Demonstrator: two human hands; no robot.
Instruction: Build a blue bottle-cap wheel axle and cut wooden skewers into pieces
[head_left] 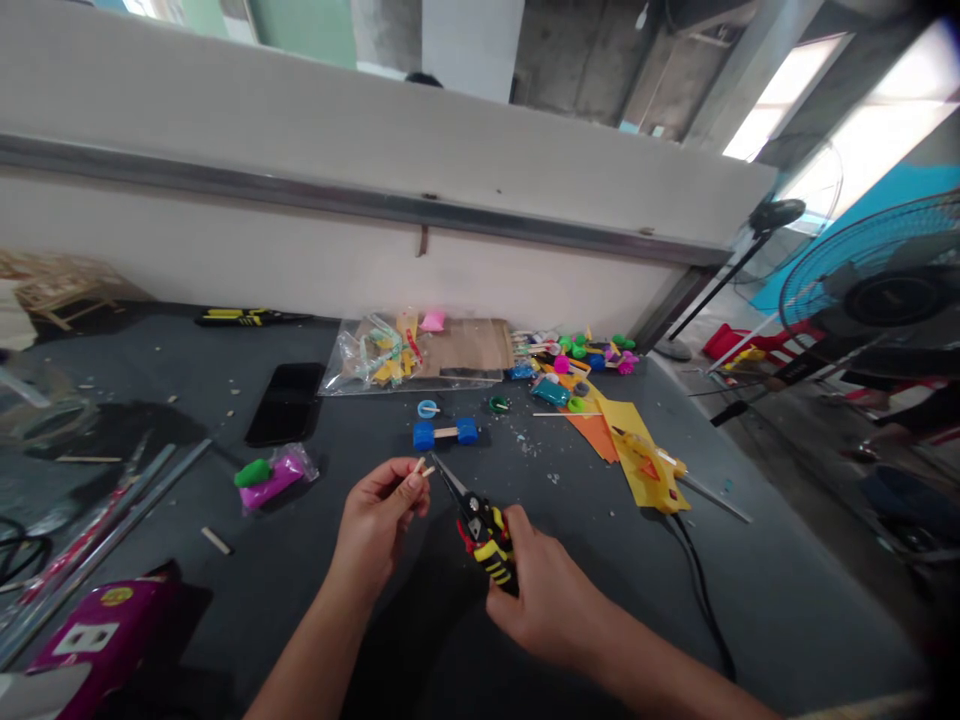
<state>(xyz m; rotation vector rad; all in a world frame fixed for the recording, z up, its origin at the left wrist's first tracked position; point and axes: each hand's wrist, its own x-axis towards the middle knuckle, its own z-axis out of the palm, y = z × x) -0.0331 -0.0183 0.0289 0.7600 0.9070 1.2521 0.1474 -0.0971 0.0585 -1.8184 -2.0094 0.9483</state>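
Between the thumb and fingers of my left hand (386, 505) are small pale wooden sticks (422, 467), pinched so that their ends poke out at the top. My right hand (551, 585) is wrapped round the yellow-and-black handles of a pair of pruning shears (484, 535). The blades point up and left, with the tip close to the sticks; whether they touch I cannot tell. Just beyond lies a small piece with two blue ends (445, 433) joined by a wooden stick. A light blue ring (428, 409) and a green ring (498, 404) sit behind it.
A yellow glue gun (654, 470) with a black cord lies on yellow and orange sheets at right. To the left are a black phone (285, 403), a purple packet (276, 475) and a purple device (105, 630). A plastic bag of pieces (412, 355) lies by the partition.
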